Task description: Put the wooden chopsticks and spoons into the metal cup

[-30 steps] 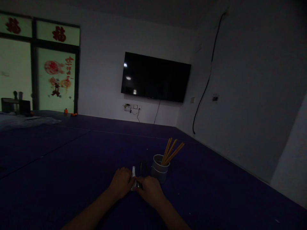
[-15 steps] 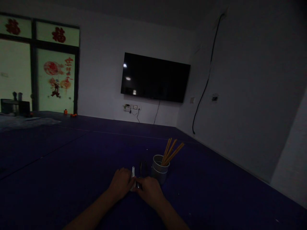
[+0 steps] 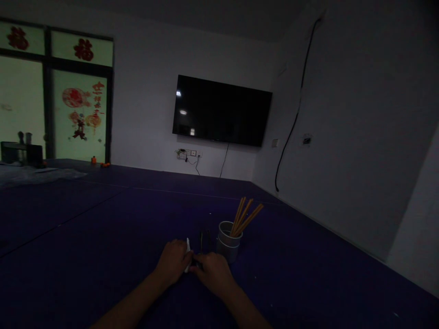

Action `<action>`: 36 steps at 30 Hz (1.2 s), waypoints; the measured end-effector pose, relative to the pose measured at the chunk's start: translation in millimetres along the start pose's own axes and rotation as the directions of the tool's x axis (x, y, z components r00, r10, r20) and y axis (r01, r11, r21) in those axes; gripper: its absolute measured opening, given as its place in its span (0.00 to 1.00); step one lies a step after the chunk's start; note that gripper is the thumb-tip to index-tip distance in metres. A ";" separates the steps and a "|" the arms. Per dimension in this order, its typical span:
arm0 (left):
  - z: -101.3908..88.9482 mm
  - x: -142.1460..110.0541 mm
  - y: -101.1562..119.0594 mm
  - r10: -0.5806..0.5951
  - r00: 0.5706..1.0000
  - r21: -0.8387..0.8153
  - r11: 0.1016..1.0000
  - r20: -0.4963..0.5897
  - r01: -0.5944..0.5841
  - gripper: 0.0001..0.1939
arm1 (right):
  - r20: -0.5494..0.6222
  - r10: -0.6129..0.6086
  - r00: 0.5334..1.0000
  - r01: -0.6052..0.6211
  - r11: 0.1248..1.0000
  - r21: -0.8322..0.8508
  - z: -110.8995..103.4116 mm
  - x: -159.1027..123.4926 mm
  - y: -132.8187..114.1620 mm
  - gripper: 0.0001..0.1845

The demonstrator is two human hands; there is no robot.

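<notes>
Low in the centre, my left hand is closed around a white spoon, which stands edge-on with its handle pointing away from me. Right beside it, my right hand has its thumb and forefinger bent together at the near end of a dark metal spoon. That end is mostly hidden by the fingers. The two hands nearly touch at the fingertips. Just beyond my right hand is a grey metal cup, holding several wooden chopsticks.
All of this rests on a wide dark blue-purple surface. Crumpled clear plastic and a dark box-like holder lie far left, near small orange objects. A television hangs on the back wall; a black cable runs down the right wall.
The white spoon has turned in my left hand, from showing its face to nearly edge-on, and its tip has shifted slightly left. My right hand has barely moved.
</notes>
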State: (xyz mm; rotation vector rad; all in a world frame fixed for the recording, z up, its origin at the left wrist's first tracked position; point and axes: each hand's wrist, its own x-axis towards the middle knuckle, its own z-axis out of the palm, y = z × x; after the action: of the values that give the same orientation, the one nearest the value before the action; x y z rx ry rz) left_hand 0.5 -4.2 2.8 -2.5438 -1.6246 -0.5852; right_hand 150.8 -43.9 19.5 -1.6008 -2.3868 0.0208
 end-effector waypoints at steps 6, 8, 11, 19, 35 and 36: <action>0.3 0.5 -0.5 -0.003 1.000 -0.011 1.000 -0.009 0.003 0.17 | -0.012 0.007 1.000 -0.007 1.000 -0.020 -0.5 -0.6 0.7 0.15; 0.1 0.9 -0.8 -0.004 1.000 -0.014 1.000 0.001 0.004 0.17 | -0.003 0.008 1.000 -0.009 1.000 -0.018 -0.9 -0.4 0.8 0.15; -1.3 1.3 -0.8 -0.005 1.000 -0.027 1.000 -0.002 0.005 0.17 | 0.000 0.006 1.000 -0.006 1.000 -0.009 -1.5 -0.2 0.9 0.16; 0.6 0.5 -1.8 0.025 1.000 -0.045 0.999 -0.009 -0.025 0.16 | -0.038 -0.003 0.999 0.004 1.000 0.007 -2.1 -1.1 0.9 0.15; 11.3 2.0 -10.6 0.355 0.834 0.098 0.933 -0.422 -0.347 0.11 | -0.390 0.097 0.916 0.037 0.946 0.323 4.2 0.0 3.6 0.21; 11.6 1.6 -9.9 0.387 0.812 0.110 0.919 -0.436 -0.378 0.10 | -0.431 0.130 0.893 0.056 0.918 0.393 4.0 0.8 4.0 0.21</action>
State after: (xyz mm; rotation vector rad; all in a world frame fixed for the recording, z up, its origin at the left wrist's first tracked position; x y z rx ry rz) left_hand -4.4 4.5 -8.8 -2.3737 -0.9240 -1.0081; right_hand 153.2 -41.1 15.2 -1.2888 -1.8495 0.1203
